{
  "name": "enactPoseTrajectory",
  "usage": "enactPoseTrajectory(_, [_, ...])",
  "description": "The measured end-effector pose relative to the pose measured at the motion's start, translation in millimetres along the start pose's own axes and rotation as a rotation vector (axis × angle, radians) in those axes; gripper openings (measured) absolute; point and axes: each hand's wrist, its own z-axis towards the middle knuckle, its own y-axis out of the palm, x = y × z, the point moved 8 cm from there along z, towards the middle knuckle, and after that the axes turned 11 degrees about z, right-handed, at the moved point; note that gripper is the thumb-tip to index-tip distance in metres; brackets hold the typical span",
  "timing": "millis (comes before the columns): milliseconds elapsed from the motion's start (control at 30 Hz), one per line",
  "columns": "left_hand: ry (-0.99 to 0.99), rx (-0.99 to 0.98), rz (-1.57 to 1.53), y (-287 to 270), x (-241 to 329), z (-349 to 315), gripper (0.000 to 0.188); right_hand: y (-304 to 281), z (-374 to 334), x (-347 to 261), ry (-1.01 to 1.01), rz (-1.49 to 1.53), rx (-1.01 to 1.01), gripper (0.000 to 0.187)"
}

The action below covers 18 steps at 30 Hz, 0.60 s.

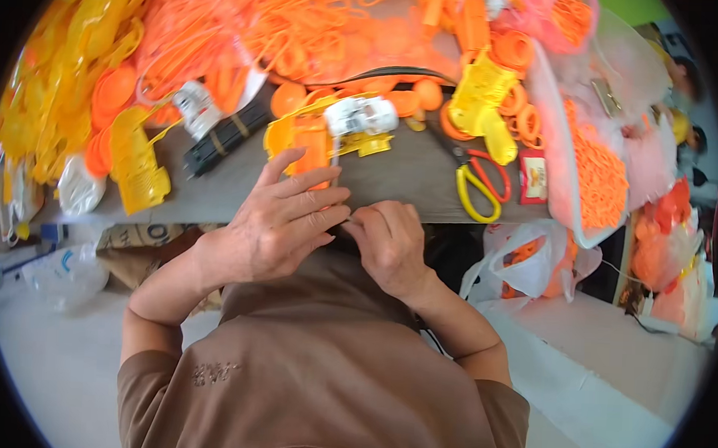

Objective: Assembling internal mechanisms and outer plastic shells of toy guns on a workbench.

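Observation:
My left hand (283, 225) is spread palm down at the table's front edge, its straight fingers reaching over the lower end of an orange plastic part (309, 138). Close by on the right, my right hand (390, 245) has thumb and fingertips pinched together near my left fingertips. Whatever sits in that pinch is too small or hidden to make out. Behind the orange part lies a white plastic mechanism (360, 116) on a yellow piece (374, 147). A slim pale strip shows beside the orange part, partly covered by my left fingers.
Right of my hands lie scissors (481, 185) with red and yellow handles, a yellow moulded shell (480, 101) and a small red packet (533, 175). To the left are a black bundle (228, 142), another white mechanism (196, 109) and a yellow shell (137, 162). Orange pieces are heaped behind.

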Motion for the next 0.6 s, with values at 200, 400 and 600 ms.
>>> enactPoseTrajectory(200, [-0.04, 0.091, -0.078, 30, -7, 29, 0.027, -50, 20, 12, 0.054, 0.416, 0.115, 0.022])
enactPoseTrajectory(400, [-0.07, 0.126, -0.247, 33, -12, 54, 0.017, -80, 36, 35, 0.279, 0.694, -0.049, 0.016])
enactPoseTrajectory(600, [-0.21, 0.153, -0.272, 31, -20, 52, 0.014, -259, 83, 156, 0.362, 0.307, 0.514, 0.016])
